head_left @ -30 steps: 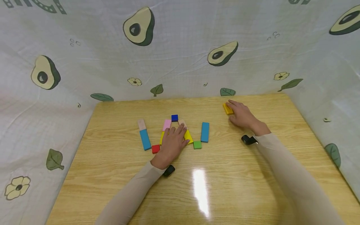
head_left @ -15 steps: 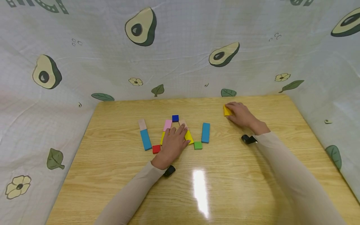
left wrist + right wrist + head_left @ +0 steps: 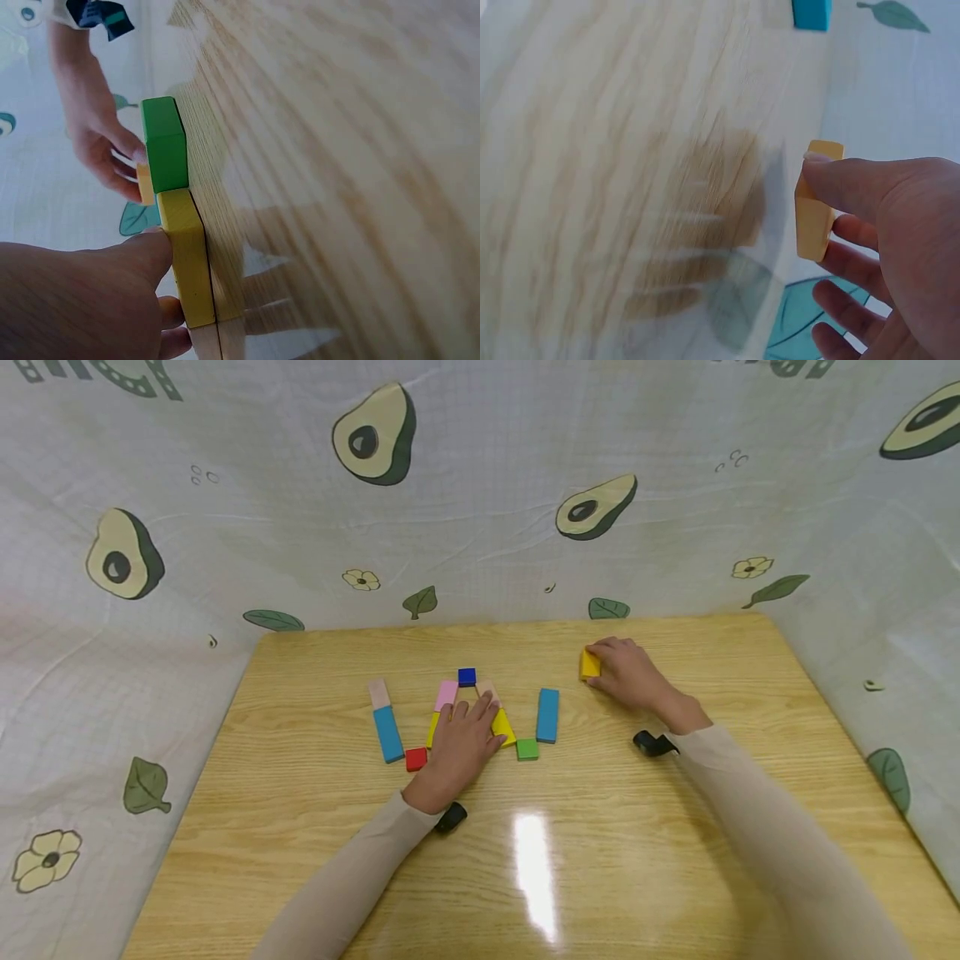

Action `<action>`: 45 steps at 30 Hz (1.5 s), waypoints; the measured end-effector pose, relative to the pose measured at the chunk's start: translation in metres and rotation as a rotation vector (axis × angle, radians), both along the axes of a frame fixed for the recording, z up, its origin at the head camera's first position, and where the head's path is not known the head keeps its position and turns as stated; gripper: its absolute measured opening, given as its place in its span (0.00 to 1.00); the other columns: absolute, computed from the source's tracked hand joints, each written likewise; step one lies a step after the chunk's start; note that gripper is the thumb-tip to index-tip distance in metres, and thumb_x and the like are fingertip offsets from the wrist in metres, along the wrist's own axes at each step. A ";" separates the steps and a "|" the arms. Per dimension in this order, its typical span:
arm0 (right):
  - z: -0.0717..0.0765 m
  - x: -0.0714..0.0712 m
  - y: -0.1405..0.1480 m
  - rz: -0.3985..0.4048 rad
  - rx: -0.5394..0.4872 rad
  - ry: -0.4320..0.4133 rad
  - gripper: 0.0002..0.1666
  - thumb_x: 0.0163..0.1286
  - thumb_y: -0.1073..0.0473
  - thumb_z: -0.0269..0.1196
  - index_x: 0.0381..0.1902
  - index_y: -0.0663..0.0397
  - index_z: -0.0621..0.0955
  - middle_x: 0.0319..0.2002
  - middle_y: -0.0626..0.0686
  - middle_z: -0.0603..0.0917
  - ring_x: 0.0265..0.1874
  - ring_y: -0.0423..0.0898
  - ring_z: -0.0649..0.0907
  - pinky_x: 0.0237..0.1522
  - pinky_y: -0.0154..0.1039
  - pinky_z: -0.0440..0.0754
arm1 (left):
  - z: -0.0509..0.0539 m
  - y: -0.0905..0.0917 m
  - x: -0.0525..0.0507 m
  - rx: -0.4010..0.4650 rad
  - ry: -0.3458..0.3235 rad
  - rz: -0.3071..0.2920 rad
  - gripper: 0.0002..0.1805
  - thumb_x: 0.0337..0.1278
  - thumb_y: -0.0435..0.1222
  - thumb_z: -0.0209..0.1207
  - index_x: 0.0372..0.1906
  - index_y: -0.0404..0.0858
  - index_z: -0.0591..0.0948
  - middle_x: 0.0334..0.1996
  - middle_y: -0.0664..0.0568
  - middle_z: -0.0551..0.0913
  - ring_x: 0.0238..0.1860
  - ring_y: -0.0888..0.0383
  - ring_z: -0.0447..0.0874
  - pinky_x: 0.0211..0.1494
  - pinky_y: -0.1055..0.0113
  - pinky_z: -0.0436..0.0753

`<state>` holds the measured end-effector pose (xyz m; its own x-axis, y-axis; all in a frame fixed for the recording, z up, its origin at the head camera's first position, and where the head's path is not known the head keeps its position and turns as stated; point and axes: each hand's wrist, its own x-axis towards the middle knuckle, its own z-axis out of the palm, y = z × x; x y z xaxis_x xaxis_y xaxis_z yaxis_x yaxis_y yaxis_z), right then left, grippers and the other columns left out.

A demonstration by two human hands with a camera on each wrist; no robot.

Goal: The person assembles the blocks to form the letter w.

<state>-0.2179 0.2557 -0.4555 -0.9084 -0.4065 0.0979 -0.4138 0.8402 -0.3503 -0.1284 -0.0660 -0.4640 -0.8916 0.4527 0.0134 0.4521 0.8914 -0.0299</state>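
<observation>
My right hand (image 3: 630,675) pinches an orange-yellow block (image 3: 815,217) between thumb and fingers, near the back right of the table. In the right wrist view that block looks raised off the wood. My left hand (image 3: 459,747) lies with spread fingers over a cluster of flat blocks, covering its middle. Its thumb touches a yellow block (image 3: 191,262) that adjoins a green block (image 3: 166,146). Another yellow block (image 3: 433,727) is partly hidden under the left hand. Above the fingers are a pink block (image 3: 446,695), a pale wooden block (image 3: 483,687) and a dark blue block (image 3: 467,677).
A red block (image 3: 416,759) lies left of the left hand. Farther left, a blue block (image 3: 388,735) meets a pale block (image 3: 378,693). A second long blue block (image 3: 547,716) lies between the hands. A printed cloth (image 3: 480,527) hangs behind the wooden table (image 3: 300,827).
My right hand has closed its fingers on the orange-yellow block, tilted it up, and carried it slightly left and toward me. The left hand has stayed in place.
</observation>
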 end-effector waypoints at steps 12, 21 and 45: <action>0.004 0.008 -0.021 0.024 0.008 -0.007 0.35 0.72 0.59 0.72 0.71 0.71 0.76 0.67 0.70 0.78 0.66 0.70 0.75 0.69 0.67 0.69 | -0.001 -0.001 0.001 -0.010 -0.004 0.009 0.34 0.79 0.57 0.54 0.79 0.46 0.72 0.79 0.53 0.69 0.65 0.46 0.77 0.67 0.51 0.71; 0.001 0.008 -0.031 0.052 0.009 0.000 0.35 0.71 0.58 0.72 0.70 0.70 0.76 0.67 0.70 0.78 0.65 0.69 0.76 0.68 0.67 0.70 | -0.001 -0.001 0.002 -0.010 0.012 0.002 0.33 0.79 0.56 0.55 0.79 0.46 0.72 0.79 0.53 0.69 0.65 0.46 0.77 0.67 0.51 0.72; 0.001 0.001 -0.056 0.047 0.040 0.004 0.36 0.73 0.54 0.72 0.71 0.69 0.77 0.67 0.68 0.79 0.66 0.67 0.76 0.69 0.64 0.72 | 0.000 -0.001 0.002 0.000 0.003 -0.004 0.34 0.80 0.56 0.53 0.80 0.45 0.71 0.80 0.52 0.69 0.66 0.45 0.76 0.70 0.50 0.71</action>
